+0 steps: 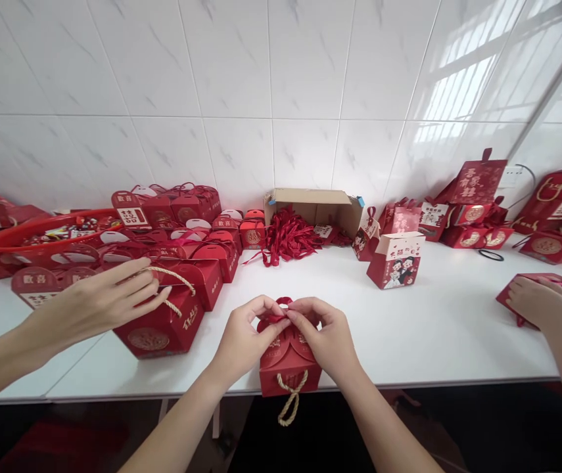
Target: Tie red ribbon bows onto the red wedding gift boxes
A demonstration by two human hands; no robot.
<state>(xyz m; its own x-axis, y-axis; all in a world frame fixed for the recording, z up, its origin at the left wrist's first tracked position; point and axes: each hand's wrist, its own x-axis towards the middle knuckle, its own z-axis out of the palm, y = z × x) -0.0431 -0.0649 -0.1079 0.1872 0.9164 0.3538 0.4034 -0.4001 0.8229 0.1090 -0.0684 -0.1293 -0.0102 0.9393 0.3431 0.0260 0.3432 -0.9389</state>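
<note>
Here, nearest of all, a twisted cream-coloured rope handle point(288, 414) hangs below the edge of the white smooth table point(354, 345). It belongs to a small red cardboard gift box point(288, 381) with rounded top flaps, which stands at the front edge of this table, in the middle. Above the flaps, the person's left hand point(245, 334) and right hand point(328, 338) meet, and both pinch a narrow dark red ribbon point(284, 301) between thumb and fingers; its loop rises just behind the fingertips.

On the left, another person's hand point(108, 292) is at the rope of a larger red box point(162, 332); whether it grips, I cannot tell. At the far right, one more hand point(539, 301) rests on a red box lying on its side point(512, 292).

Farther, a pale-topped box with a cartoon couple point(399, 268) stands right of centre. Behind, a heap of red ribbons point(288, 238) spills from an open brown carton point(310, 196), near the white tiled wall point(305, 85).
</note>
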